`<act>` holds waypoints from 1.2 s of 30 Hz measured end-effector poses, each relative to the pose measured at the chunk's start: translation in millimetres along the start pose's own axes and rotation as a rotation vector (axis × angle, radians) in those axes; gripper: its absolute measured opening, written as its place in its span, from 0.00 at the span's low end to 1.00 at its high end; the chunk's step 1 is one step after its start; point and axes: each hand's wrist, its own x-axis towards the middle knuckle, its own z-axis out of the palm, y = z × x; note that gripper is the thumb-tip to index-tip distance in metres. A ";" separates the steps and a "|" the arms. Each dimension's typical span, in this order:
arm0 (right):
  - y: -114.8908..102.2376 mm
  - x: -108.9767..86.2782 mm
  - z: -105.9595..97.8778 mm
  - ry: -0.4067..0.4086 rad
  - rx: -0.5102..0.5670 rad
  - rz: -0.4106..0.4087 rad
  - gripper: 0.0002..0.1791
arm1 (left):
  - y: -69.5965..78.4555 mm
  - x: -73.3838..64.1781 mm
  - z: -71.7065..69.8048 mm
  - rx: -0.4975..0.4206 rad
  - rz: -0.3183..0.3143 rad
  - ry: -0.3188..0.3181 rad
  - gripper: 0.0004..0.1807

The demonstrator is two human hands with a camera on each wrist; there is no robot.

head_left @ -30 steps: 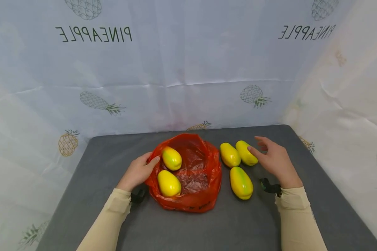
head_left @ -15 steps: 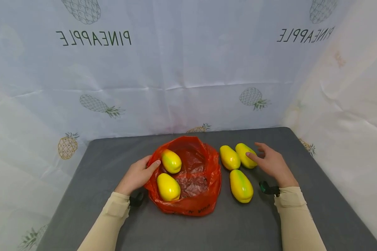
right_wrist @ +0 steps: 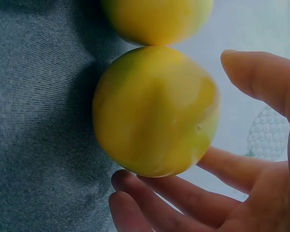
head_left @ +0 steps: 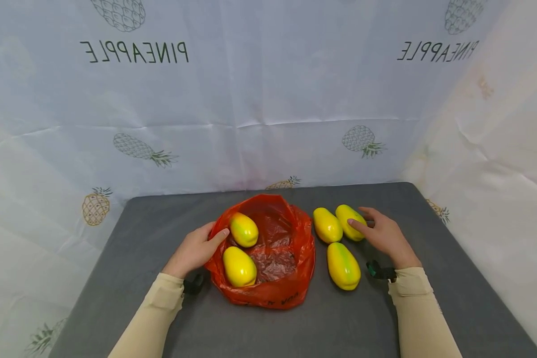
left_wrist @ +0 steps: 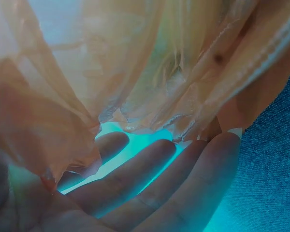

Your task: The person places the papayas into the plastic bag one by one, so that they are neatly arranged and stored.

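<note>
My left hand [head_left: 197, 248] holds the left rim of a red plastic bag [head_left: 305, 248], thumb inside and fingers outside. In the left wrist view its fingers [left_wrist: 183, 179] lie against the thin bag [left_wrist: 106, 58]. Two yellow papayas, an upper one [head_left: 244, 230] and a lower one [head_left: 239, 267], lie inside the bag's wide mouth. My right hand [head_left: 387, 237] spreads around the far right papaya [head_left: 348, 219]. In the right wrist view the fingers reach behind and below that papaya [right_wrist: 154, 116], while the thumb [right_wrist: 253, 75] is apart from it.
Between the bag and the far right papaya lies another papaya [head_left: 327, 225]. A papaya with a green streak [head_left: 343, 266] is nearer the front. All rest on a grey-covered table [head_left: 340, 328]. Behind hangs a white pineapple-print curtain [head_left: 268, 89].
My right hand has moved slightly left and nearer, closer around the far right papaya. The left hand stays at the bag's rim, and the papayas lie where they were.
</note>
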 end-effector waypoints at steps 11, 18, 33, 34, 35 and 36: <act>0.7 1.1 2.4 -0.011 -0.020 0.015 0.53 | -2.5 2.8 1.2 -0.001 0.000 -0.009 0.31; 1.4 2.3 3.7 -0.012 -0.026 0.018 0.53 | -3.0 2.0 0.5 -0.003 0.009 -0.014 0.30; 2.0 2.9 3.1 -0.007 -0.036 0.026 0.51 | -3.5 3.3 0.7 -0.003 0.005 -0.022 0.30; 2.1 3.1 2.9 -0.008 -0.037 0.027 0.51 | -3.4 3.0 0.7 -0.004 0.005 -0.022 0.30; 2.3 3.1 2.7 -0.010 -0.038 0.027 0.51 | -3.4 2.8 0.7 -0.005 0.005 -0.023 0.30; 2.5 3.2 2.4 -0.012 -0.038 0.029 0.51 | -3.3 2.6 0.7 -0.006 0.004 -0.022 0.30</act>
